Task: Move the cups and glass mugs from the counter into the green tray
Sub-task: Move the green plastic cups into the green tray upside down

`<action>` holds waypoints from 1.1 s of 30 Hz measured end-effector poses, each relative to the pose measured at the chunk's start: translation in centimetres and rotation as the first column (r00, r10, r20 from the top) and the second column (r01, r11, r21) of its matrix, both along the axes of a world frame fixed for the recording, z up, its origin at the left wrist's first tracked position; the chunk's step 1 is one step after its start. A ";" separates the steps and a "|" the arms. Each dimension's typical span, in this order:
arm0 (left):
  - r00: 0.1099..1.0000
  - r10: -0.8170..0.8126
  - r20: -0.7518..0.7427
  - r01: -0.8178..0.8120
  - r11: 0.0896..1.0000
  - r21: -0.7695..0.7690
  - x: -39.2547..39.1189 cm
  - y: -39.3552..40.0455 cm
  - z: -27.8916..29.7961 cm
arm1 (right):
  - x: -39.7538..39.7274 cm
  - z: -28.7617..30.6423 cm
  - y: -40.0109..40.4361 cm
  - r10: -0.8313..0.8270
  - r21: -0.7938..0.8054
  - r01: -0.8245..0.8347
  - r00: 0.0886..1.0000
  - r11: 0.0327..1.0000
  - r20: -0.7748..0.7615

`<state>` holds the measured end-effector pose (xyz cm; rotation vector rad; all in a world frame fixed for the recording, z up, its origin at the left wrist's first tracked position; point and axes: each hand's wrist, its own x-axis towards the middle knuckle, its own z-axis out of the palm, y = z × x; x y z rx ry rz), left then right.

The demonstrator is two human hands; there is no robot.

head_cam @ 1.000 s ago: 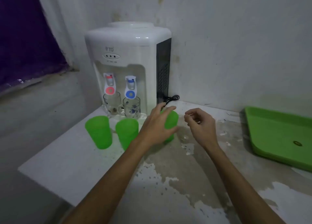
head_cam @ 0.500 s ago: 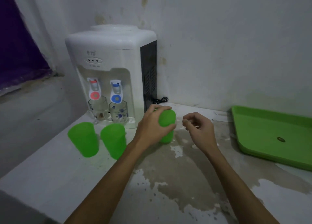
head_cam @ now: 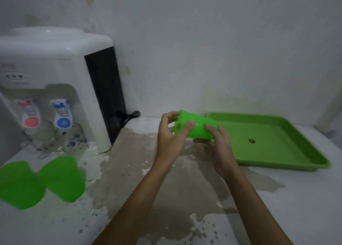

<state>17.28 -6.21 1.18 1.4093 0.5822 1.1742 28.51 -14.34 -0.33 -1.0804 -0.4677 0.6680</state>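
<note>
A green plastic cup [head_cam: 198, 127] lies tilted on its side in the air above the counter, just left of the green tray [head_cam: 273, 152]. My left hand [head_cam: 171, 133] grips its narrow base end and my right hand [head_cam: 221, 146] holds its wider end from below. Two more green cups [head_cam: 17, 184] [head_cam: 63, 177] stand upside down at the counter's left edge, blurred. Two glass mugs [head_cam: 41, 136] [head_cam: 75, 139] stand under the taps of the water dispenser [head_cam: 55, 85].
The tray lies flat against the back wall on the right, with a small dark spot in its middle. A black cable [head_cam: 128, 116] curls beside the dispenser. The counter [head_cam: 166, 198] is white with worn brown patches.
My left hand has lifted the green cup off the counter, tipped it sideways and carried it right toward the tray. My right hand has taken hold of it too. The view has swung right.
</note>
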 end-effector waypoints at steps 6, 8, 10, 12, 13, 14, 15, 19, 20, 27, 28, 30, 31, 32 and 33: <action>0.975 -0.207 -0.078 0.199 0.976 -0.091 4.4 -1.7 -2.0 | 5.4 0.5 -2.4 -0.322 -0.048 0.328 0.940 0.943 0.109; 0.955 -0.239 -0.174 0.231 0.971 -0.065 4.8 -1.6 -2.9 | 6.7 0.3 -3.1 -0.398 -0.059 0.420 0.889 0.906 0.225; 0.929 -0.266 -0.256 0.267 0.963 -0.034 5.0 -1.4 -3.5 | 7.7 0.0 -3.7 -0.445 -0.048 0.486 0.831 0.873 0.334; 0.913 -0.286 -0.291 0.291 0.956 -0.026 4.9 -1.1 -4.0 | 8.3 -0.3 -4.1 -0.471 -0.044 0.545 0.760 0.837 0.448; 0.909 -0.285 -0.304 0.294 0.956 -0.017 4.8 -1.0 -4.1 | 8.4 -0.3 -4.2 -0.466 -0.054 0.570 0.720 0.820 0.514; 0.905 -0.286 -0.316 0.299 0.954 -0.008 4.8 -0.8 -4.3 | 8.5 -0.6 -4.4 -0.450 -0.072 0.593 0.679 0.802 0.581; 0.902 -0.284 -0.324 0.300 0.954 0.002 4.8 -0.7 -4.4 | 8.6 -0.8 -4.4 -0.422 -0.089 0.612 0.636 0.786 0.646; 0.898 -0.283 -0.337 0.305 0.952 0.013 4.7 -0.3 -4.7 | 8.2 -1.6 -4.2 -0.296 -0.141 0.628 0.538 0.765 0.790; 0.895 -0.286 -0.342 0.310 0.951 0.015 4.7 -0.4 -4.7 | 8.1 -1.6 -4.1 -0.276 -0.154 0.628 0.532 0.762 0.801; 0.880 -0.294 -0.374 0.328 0.944 0.032 4.3 -0.3 -4.6 | 7.8 -2.4 -4.3 -0.194 -0.222 0.629 0.523 0.745 0.830; 0.877 -0.293 -0.381 0.331 0.943 0.037 4.2 -0.3 -4.6 | 7.8 -2.6 -4.3 -0.187 -0.231 0.628 0.526 0.743 0.830; 0.879 -0.292 -0.376 0.330 0.943 0.039 3.8 -0.2 -4.4 | 7.7 -2.9 -4.3 -0.172 -0.244 0.620 0.533 0.746 0.829; 0.882 -0.292 -0.371 0.329 0.944 0.039 3.4 -0.1 -4.3 | 7.5 -3.0 -4.2 -0.165 -0.252 0.615 0.539 0.747 0.826; 0.881 -0.292 -0.372 0.330 0.943 0.043 3.0 0.1 -4.2 | 7.4 -3.0 -4.2 -0.159 -0.260 0.610 0.546 0.749 0.823; 0.879 -0.292 -0.378 0.333 0.942 0.047 2.6 0.2 -4.1 | 7.4 -3.1 -4.2 -0.151 -0.273 0.606 0.555 0.747 0.818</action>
